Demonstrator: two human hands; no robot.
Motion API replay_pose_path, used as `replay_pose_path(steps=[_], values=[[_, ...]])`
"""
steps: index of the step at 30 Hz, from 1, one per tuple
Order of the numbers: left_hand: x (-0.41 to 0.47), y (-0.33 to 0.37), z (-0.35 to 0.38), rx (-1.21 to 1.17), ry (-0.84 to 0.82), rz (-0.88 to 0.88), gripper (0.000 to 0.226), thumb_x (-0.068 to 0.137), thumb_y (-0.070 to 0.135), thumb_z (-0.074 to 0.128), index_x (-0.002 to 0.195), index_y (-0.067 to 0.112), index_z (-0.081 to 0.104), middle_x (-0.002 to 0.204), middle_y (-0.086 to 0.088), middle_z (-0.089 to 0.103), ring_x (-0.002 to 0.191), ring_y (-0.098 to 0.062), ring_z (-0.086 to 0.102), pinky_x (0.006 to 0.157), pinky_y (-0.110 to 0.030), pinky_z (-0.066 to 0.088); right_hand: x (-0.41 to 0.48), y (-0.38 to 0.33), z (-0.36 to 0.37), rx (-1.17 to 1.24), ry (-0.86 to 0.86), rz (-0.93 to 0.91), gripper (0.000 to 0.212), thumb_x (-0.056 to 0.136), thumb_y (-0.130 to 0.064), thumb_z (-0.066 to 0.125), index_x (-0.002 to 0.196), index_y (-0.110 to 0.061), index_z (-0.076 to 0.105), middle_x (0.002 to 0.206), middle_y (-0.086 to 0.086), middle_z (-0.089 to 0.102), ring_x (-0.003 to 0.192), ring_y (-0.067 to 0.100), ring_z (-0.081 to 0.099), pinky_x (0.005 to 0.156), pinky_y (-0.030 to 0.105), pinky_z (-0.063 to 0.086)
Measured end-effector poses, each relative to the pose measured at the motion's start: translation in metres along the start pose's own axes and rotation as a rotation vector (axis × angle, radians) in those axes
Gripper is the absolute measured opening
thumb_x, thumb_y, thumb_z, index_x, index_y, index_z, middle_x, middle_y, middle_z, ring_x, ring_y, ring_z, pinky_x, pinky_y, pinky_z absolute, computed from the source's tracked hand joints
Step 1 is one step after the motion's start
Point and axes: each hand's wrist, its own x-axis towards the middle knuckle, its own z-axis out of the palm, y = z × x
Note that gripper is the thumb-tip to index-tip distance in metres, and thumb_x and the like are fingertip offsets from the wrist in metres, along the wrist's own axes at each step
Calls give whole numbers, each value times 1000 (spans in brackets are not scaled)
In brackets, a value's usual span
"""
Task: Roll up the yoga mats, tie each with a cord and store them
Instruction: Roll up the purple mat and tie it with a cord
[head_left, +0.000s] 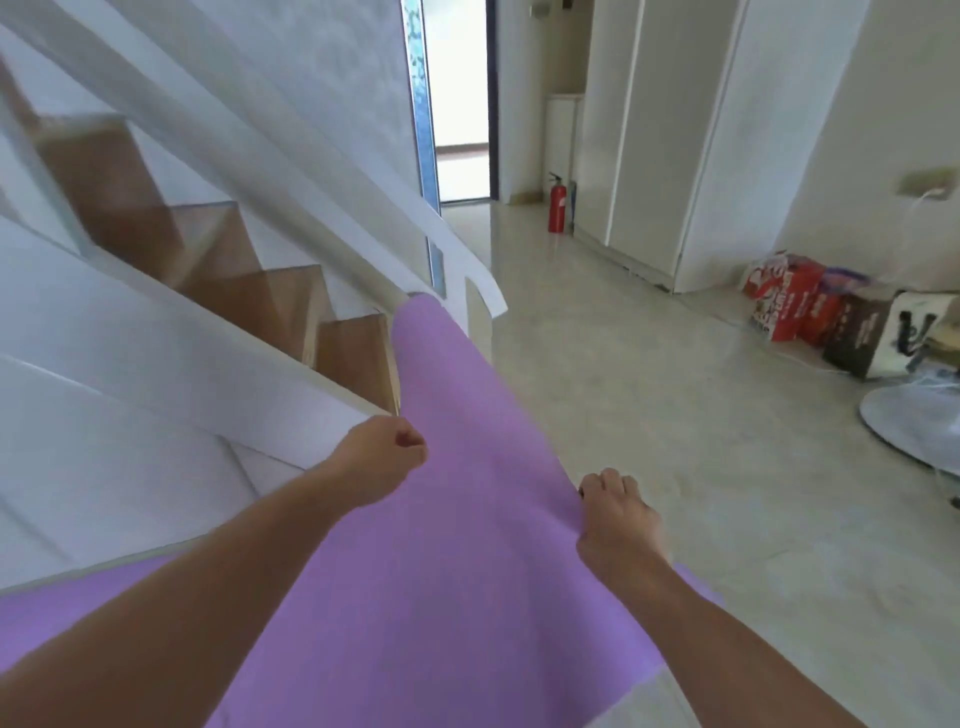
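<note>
The left hand (382, 457) and right hand (615, 519) are clutching opposite edges of the unrolled purple foam yoga mat (467, 545) at frame centre, its far end likely risking snagging on the brown wooden stairs (353, 348).

Single view on record. The head-worn wide-angle camera looks forward and down along both forearms. The frame is rolled, so the staircase (249, 291) at left and the cupboard doors (649, 130) at right lean markedly.

Near field, close beneath the lens: left hand (382, 457) and right hand (618, 519), each gripping an edge of the purple mat (457, 571).

Far field: across the floor (649, 415) to the doorway (462, 104).
</note>
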Motion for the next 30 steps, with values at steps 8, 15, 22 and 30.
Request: replay_pose_path(steps=[8,15,22,30], values=[[-140,33,-143,769,156,326,69,80,40,72,142,32,43,142,5,39,128,-21,43,96,-35,46,-70,-37,-137,-235,565,-565,30,57,-2,59,86,-6,59,79,11,62,64,32,58,52,36,46],[-261,3,-196,830,-56,51,125,52,58,86,154,38,17,153,5,30,139,-22,36,115,-43,25,-146,-52,-191,-148,794,-806,26,73,-1,39,77,-7,64,70,9,63,60,30,60,49,34,47],[-346,-69,-199,468,-268,-250,116,27,63,84,134,30,54,109,12,58,95,-12,63,81,-27,55,-195,-59,-190,-53,777,-972,24,75,2,43,86,-9,62,82,8,68,73,29,65,60,33,53],[-373,-70,-91,326,-419,-286,104,66,51,87,151,24,34,147,4,41,128,-21,46,90,-31,46,-271,-48,-169,-3,335,-1064,37,65,-27,59,99,-16,48,104,4,67,86,27,66,69,35,53]])
